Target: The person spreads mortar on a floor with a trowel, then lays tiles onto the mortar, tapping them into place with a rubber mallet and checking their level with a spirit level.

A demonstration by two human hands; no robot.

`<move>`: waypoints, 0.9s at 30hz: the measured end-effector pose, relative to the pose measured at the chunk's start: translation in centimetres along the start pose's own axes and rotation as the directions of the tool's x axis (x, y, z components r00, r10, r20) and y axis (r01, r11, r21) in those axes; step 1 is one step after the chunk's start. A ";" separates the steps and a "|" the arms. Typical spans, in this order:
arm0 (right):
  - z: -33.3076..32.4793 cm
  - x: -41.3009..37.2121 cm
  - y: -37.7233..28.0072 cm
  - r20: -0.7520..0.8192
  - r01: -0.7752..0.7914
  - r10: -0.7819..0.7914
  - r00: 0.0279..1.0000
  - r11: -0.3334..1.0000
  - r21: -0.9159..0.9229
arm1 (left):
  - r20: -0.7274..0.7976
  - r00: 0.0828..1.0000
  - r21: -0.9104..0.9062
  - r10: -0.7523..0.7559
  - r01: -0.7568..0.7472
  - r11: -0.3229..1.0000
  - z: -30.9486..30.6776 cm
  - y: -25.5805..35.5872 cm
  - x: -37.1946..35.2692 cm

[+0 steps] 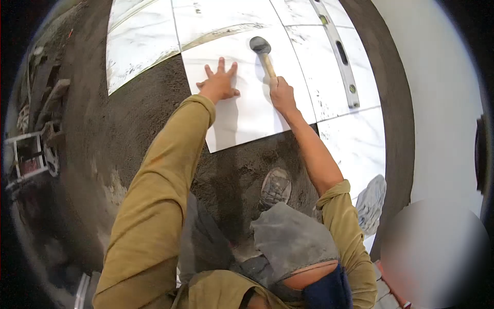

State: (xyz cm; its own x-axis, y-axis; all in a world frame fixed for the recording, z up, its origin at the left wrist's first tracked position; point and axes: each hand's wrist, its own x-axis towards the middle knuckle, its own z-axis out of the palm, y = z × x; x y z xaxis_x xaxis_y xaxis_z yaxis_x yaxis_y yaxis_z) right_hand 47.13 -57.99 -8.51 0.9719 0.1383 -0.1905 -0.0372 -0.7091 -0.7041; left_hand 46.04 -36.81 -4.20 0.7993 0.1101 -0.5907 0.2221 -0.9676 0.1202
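My left hand lies flat with fingers spread on a large white marble-look tile set on dark mortar. My right hand grips the wooden handle of a rubber mallet. The mallet's dark head rests on or just above the same tile, near its far edge. Both olive sleeves reach forward over my bent knees and grey shoe.
More white tiles lie laid beyond and to the right. A long spirit level rests across the right-hand tiles. Bare dark mortar bed spreads to the left. Tools and clutter sit at the left edge. A pale wall rises on the right.
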 end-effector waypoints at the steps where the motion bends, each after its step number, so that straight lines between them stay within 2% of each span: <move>1: 0.2 0.6 -0.5 -0.006 -0.023 0.023 1.000 1.000 -0.006 | -0.008 1.000 -0.011 -0.015 0.015 1.000 -0.2 -0.1 0.0; 8: 1.6 3.7 -1.2 -0.010 0.027 -0.027 1.000 0.998 -0.059 | 0.007 1.000 -0.014 0.027 -0.027 1.000 -0.2 -0.2 0.0; 11: 2.2 2.7 -1.6 -0.041 0.039 -0.037 0.998 0.999 0.035 | 0.000 1.000 -0.013 0.000 0.000 1.000 -0.3 -0.1 -0.3; 12: 2.1 2.2 -1.8 0.022 -0.023 0.023 1.000 1.000 0.007 | -0.002 1.000 -0.020 0.001 -0.001 1.000 -0.2 0.0 -0.2; 15: 2.2 1.2 -1.7 0.113 -0.002 -0.004 0.994 0.998 0.057 | -0.044 0.999 -0.054 0.027 -0.030 0.998 0.3 -0.6 -0.2; 17: 2.9 0.9 -0.9 0.032 0.268 -0.267 0.963 0.963 -0.013 | -0.060 0.998 -0.077 0.015 -0.020 0.997 -0.1 -0.5 -0.7; 18: 3.7 1.0 -0.1 0.052 0.288 -0.287 0.956 0.958 -0.004 | -0.126 0.992 -0.143 0.001 -0.019 0.989 0.8 -1.1 -0.2; 20: 4.6 1.8 1.3 0.032 0.242 -0.240 0.970 0.967 -0.076 | -0.231 0.968 -0.234 -0.102 0.046 0.971 2.4 -1.5 0.5; 22: 3.2 2.2 -1.3 0.090 0.180 -0.171 0.981 0.978 -0.102 | -0.167 0.979 -0.203 -0.113 0.078 0.976 1.6 -1.2 -0.2; 24: 2.4 0.4 -4.1 0.103 0.253 -0.250 0.963 0.967 -0.024 | -0.177 0.973 -0.216 -0.150 0.111 0.970 1.7 -1.3 -0.4; 26: 2.9 0.5 -4.6 0.131 0.108 -0.109 0.985 0.994 0.013 | -0.160 0.979 -0.203 -0.128 0.095 0.975 1.2 -1.5 -0.5; 27: 3.4 1.1 -4.7 0.173 0.088 -0.080 0.982 0.995 -0.044 | -0.170 0.976 -0.211 -0.134 0.097 0.973 1.3 -1.5 -0.6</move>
State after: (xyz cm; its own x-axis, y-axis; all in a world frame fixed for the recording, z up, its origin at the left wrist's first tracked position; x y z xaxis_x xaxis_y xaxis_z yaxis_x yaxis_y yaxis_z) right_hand 47.56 -52.18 -7.72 0.9168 0.3119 -0.2494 0.0592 -0.7237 -0.6876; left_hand 44.50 -35.73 -5.00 0.8456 0.2761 -0.4569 0.4112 -0.8826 0.2277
